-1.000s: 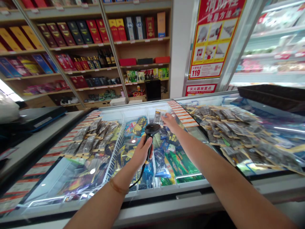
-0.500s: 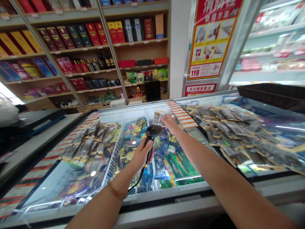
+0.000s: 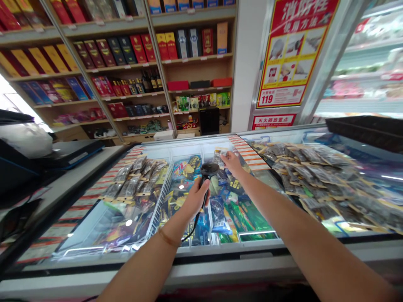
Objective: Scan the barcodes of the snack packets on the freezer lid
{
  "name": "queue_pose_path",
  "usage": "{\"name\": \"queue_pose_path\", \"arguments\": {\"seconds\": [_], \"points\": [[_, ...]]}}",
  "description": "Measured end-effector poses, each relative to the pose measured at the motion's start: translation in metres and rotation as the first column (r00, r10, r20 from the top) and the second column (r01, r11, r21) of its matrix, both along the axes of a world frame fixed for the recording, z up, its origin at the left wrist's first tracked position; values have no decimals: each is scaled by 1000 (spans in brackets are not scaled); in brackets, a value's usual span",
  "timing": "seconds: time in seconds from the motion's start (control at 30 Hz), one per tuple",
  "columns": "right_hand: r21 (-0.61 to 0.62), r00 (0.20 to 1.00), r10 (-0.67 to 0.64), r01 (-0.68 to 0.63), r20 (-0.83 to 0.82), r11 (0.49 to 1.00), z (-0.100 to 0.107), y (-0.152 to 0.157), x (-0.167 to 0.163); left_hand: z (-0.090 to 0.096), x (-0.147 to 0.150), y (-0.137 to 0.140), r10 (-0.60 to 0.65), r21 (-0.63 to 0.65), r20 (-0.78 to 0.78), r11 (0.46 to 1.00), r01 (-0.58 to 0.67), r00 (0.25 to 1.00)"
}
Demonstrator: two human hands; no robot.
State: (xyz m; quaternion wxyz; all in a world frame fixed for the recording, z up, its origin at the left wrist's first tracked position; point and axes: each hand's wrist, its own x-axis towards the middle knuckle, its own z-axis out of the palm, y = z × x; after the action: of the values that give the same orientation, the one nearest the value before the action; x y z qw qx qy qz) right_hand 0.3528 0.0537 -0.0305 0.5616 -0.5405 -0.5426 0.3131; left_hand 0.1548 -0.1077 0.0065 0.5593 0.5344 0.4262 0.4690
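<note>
My left hand point(image 3: 197, 195) is wrapped round the handle of a black barcode scanner point(image 3: 210, 168), its head tilted toward the far side and its cord hanging below. Just beyond the scanner head, my right hand point(image 3: 232, 162) pinches the right edge of a small clear packet point(image 3: 218, 157) with a tan top strip. Its contents are too small to make out. Both hands are above the glass top of a chest freezer point(image 3: 176, 256), where colourful frozen-food bags point(image 3: 220, 214) lie beneath the glass.
On the freezer's left lies a pile of similar packets point(image 3: 135, 178); a larger pile point(image 3: 315, 172) spreads on the right. A black tray point(image 3: 365, 132) rests at the right back. Shelves with boxes point(image 3: 116, 50) stand behind, and a counter with a dark device point(image 3: 75, 153) is at left.
The whole view has shifted, so the scene sits further right in the picture. Both hands keep their hold, with the scanner still close to the packet.
</note>
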Motion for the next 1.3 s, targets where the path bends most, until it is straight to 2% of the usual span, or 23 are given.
{"name": "queue_pose_path", "arguments": {"seconds": [0.1, 0.2, 0.3, 0.4, 0.5, 0.6, 0.7, 0.8, 0.93, 1.03, 1.1, 1.2, 1.3], "points": [[-93, 1000, 13, -12, 13, 996, 10, -3, -12, 18, -15, -1, 142, -6, 54, 990, -142, 988], [-141, 999, 41, -45, -32, 989, 27, -8, -45, 42, -46, -4, 246, -9, 93, 969, -246, 965], [-151, 989, 121, -133, -86, 980, 46, -11, -101, 62, -92, -9, 355, 30, 89, 933, -358, 931], [-215, 962, 234, -261, -141, 941, 62, -10, -167, 73, -143, -18, 459, 26, 102, 886, -463, 883], [-235, 947, 311, -320, -75, 918, 72, -5, -227, 78, -187, -32, 533, -5, 92, 845, -535, 841], [-239, 941, 315, -280, 124, 930, 75, 1, -271, 77, -216, -47, 549, 18, 51, 834, -551, 834], [-273, 906, 306, -228, 293, 935, 74, 8, -300, 73, -229, -58, 552, 49, 24, 832, -553, 833], [-285, 918, 279, -197, 283, 938, 71, 11, -316, 66, -231, -60, 556, 60, 21, 829, -556, 831], [-257, 954, 285, -254, 90, 932, 66, 13, -313, 59, -220, -52, 549, 56, 48, 833, -551, 834], [-225, 956, 287, -268, 58, 937, 61, 16, -284, 55, -199, -43, 497, 56, 63, 864, -500, 866], [-182, 960, 255, -232, 114, 956, 56, 18, -251, 53, -180, -36, 448, 49, 86, 890, -453, 890], [-118, 951, 153, -125, 270, 985, 49, 21, -182, 48, -142, -25, 369, 26, 109, 927, -374, 923], [-43, 890, -1, 23, 457, 999, 43, 20, -100, 44, -98, -14, 280, 6, 104, 959, -283, 954]]}}
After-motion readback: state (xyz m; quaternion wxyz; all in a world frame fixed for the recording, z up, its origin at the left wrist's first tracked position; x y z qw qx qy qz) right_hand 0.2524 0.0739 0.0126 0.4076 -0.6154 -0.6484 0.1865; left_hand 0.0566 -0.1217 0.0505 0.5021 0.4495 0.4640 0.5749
